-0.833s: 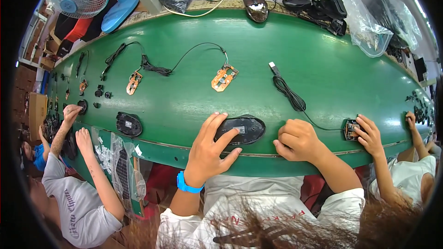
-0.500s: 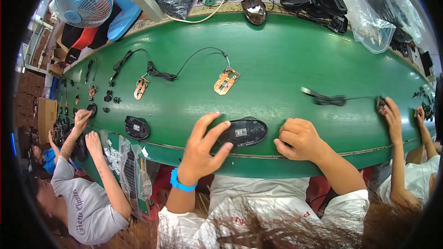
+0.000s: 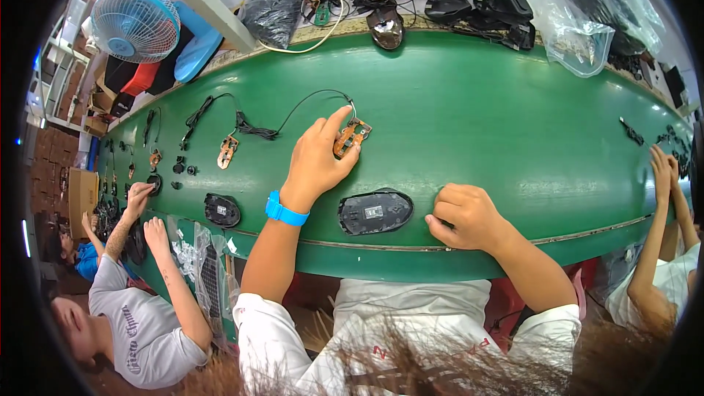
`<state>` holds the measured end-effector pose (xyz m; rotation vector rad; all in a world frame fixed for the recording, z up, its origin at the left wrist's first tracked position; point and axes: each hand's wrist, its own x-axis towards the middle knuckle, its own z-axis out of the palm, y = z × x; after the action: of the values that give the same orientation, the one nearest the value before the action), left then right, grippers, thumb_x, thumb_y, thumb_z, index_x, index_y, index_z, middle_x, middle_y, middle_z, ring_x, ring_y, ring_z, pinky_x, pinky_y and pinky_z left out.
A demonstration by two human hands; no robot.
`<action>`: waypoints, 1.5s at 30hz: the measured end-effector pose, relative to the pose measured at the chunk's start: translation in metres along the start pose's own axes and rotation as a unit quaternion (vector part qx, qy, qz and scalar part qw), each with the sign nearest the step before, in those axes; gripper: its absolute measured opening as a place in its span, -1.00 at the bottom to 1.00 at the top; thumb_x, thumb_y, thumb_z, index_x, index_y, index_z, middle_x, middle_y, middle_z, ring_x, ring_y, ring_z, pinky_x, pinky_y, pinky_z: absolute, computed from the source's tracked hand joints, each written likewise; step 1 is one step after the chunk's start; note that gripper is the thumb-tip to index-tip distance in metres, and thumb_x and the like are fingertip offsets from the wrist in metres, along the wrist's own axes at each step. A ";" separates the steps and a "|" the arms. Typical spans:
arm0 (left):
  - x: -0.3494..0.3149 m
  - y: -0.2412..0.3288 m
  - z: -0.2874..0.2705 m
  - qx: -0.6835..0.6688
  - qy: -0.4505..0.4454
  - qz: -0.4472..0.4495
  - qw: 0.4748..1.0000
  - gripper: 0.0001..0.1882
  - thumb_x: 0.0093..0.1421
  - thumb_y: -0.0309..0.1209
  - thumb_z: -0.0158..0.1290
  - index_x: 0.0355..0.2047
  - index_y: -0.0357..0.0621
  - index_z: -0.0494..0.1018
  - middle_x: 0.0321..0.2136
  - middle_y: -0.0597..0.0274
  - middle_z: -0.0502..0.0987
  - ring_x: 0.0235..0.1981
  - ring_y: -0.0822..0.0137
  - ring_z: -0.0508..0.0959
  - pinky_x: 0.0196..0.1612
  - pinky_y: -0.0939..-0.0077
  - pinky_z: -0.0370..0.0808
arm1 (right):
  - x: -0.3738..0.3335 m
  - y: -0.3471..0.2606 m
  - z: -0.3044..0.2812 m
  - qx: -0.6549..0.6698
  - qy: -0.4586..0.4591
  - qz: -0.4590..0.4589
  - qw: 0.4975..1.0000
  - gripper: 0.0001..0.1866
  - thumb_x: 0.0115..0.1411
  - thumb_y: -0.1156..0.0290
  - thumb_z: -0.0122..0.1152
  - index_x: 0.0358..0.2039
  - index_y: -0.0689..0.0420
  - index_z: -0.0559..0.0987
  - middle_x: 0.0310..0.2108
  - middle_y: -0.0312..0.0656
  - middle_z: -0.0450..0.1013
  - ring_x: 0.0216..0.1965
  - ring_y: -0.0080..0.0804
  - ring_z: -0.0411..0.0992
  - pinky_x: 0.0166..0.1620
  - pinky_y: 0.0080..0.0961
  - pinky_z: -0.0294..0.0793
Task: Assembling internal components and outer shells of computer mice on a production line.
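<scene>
My left hand, with a blue band at its wrist, reaches over the green bench. Its thumb and fingers are closed about an orange circuit board that lies on the surface, with a thin black cable running from its top to the left. Just below that hand lies a black mouse base shell, its hollow side up and nothing touching it. My right hand rests curled near the bench's front edge, right of the shell; nothing shows in its fingers.
A second circuit board and another mouse base lie to the left. Co-workers' hands work at both sides. Along the back are a blue fan, a glossy mouse and plastic bags.
My left hand has left the mouse base and moved up to the circuit board. My right hand stays curled in place. At the right, the cabled piece has gone from the co-worker's hand.
</scene>
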<state>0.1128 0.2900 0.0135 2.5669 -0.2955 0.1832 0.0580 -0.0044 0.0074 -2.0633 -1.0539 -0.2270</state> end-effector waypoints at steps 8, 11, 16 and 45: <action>-0.004 0.001 -0.001 -0.135 -0.010 -0.031 0.990 -0.27 0.05 -0.46 0.26 0.29 -0.15 0.39 -0.36 0.17 0.52 -0.39 0.33 0.55 -0.34 0.43 0.53 | -0.001 -0.001 0.000 -0.009 -0.011 0.003 1.000 -0.75 0.02 0.46 0.37 -0.64 0.12 0.43 -0.57 -0.22 0.35 -0.52 -0.22 0.40 -0.49 -0.28 0.41; -0.009 -0.001 0.000 -0.322 -0.034 -0.069 0.944 -0.25 0.07 -0.45 0.28 0.31 -0.21 0.37 -0.31 0.19 0.53 -0.35 0.38 0.55 -0.30 0.49 0.52 | 0.001 -0.002 0.000 -0.001 0.001 0.001 1.000 -0.72 0.00 0.51 0.38 -0.65 0.16 0.40 -0.57 -0.18 0.35 -0.55 -0.18 0.38 -0.50 -0.26 0.37; -0.013 -0.002 -0.007 -0.573 -0.091 -0.098 0.808 -0.24 0.13 -0.45 0.27 0.35 -0.26 0.30 -0.24 0.17 0.54 -0.24 0.37 0.57 -0.20 0.51 0.53 | 0.001 -0.001 0.000 0.001 0.003 0.007 1.000 -0.74 0.02 0.51 0.38 -0.63 0.17 0.43 -0.54 -0.17 0.38 -0.54 -0.18 0.39 -0.49 -0.26 0.39; -0.030 0.048 0.022 -0.210 0.234 0.133 0.940 -0.27 -0.04 -0.57 0.38 0.20 -0.24 0.43 -0.30 0.10 0.56 -0.35 0.27 0.59 -0.28 0.39 0.58 | 0.075 -0.015 0.049 0.423 0.203 0.315 0.825 -0.75 0.33 0.64 0.12 -0.04 0.23 0.31 -0.19 -0.13 0.53 -0.18 -0.46 0.58 -0.05 -0.52 0.61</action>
<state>0.0736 0.2437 0.0130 1.9783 -0.4433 0.7347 0.0854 0.0810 0.0186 -1.3314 -0.0962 0.1327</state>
